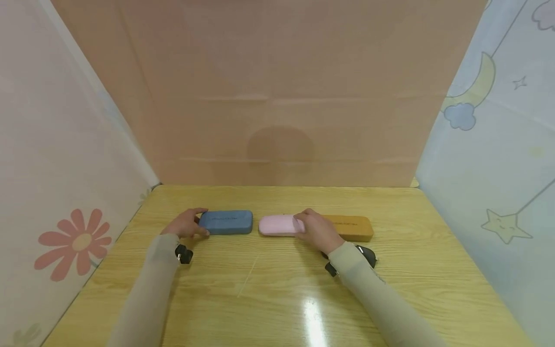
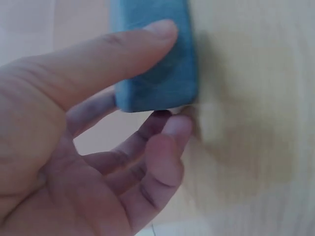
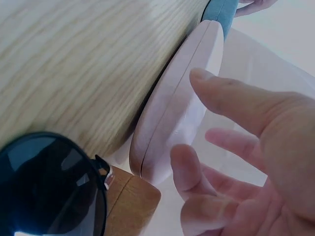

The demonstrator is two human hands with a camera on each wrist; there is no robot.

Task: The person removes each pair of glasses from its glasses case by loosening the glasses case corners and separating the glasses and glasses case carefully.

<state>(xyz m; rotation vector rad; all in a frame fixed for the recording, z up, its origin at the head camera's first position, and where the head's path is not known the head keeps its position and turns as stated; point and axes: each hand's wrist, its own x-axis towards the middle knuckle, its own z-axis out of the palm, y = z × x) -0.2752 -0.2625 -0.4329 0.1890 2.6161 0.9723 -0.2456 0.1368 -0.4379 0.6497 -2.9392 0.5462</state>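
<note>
At the left end of a blue glasses case (image 1: pixel 227 222), my left hand (image 1: pixel 185 224) grips it, thumb along the near side and a forefinger behind. In the left wrist view the thumb (image 2: pixel 147 46) lies across the blue case (image 2: pixel 162 81), while the other fingers curl loosely beneath its end. My right hand (image 1: pixel 318 230) is at the right end of a pink glasses case (image 1: pixel 277 225). The right wrist view shows its thumb (image 3: pixel 216 91) overlapping the pink case (image 3: pixel 172 108), the remaining fingers loosely bent beside it.
A mustard glasses case (image 1: pixel 353 228) lies right of the pink one, partly behind my right hand. Sunglasses (image 1: pixel 367 255) rest nearer me, partly covered by my right wrist. The wooden table (image 1: pixel 243 299) meets an orange-tan backdrop (image 1: pixel 277 111) at its far edge, with patterned sheets on both sides.
</note>
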